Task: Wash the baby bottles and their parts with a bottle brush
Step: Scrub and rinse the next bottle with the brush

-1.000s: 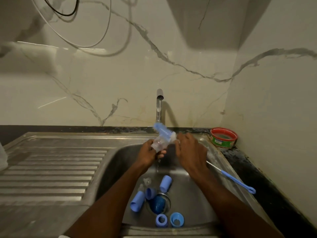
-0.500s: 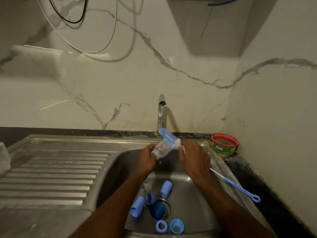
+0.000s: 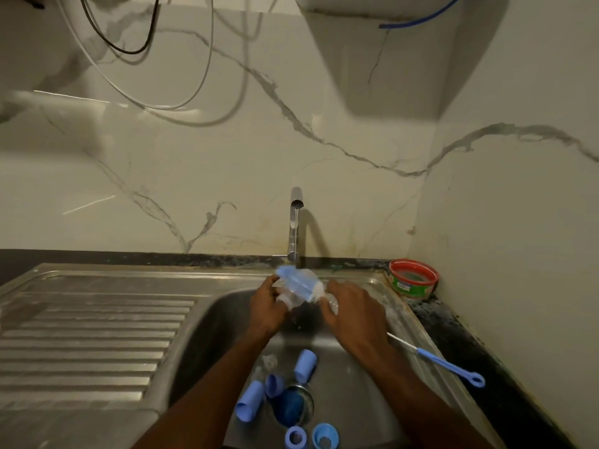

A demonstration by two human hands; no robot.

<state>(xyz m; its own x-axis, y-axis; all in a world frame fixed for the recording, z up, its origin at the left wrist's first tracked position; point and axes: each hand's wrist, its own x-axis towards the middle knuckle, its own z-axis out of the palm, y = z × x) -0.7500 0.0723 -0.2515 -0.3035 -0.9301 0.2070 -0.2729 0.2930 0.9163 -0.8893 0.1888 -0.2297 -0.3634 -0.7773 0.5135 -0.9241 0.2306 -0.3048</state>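
Note:
Over the far end of the steel sink [image 3: 356, 393], my left hand [image 3: 267, 307] grips a clear baby bottle [image 3: 285, 298] that lies tilted. My right hand [image 3: 351, 307] holds the blue bottle brush [image 3: 299, 281], whose bristle head sticks out past the bottle toward the tap [image 3: 294, 228]. On the sink floor lie two blue caps [image 3: 249, 400] [image 3: 305, 365], a small blue part [image 3: 274, 384], two blue rings [image 3: 295, 438] [image 3: 325, 436] and a clear teat [image 3: 269, 361]. A thin blue-handled brush [image 3: 447, 364] lies on the right rim.
A ridged steel draining board [image 3: 90, 338] fills the left. A red and green tub [image 3: 412, 278] stands in the back right corner on the dark counter [image 3: 470, 351]. A blue object sits in the drain [image 3: 291, 408]. Cables hang on the marble wall above.
The brush head has pulled further out of the bottle and both hands have shifted slightly; the camera has tilted up a little.

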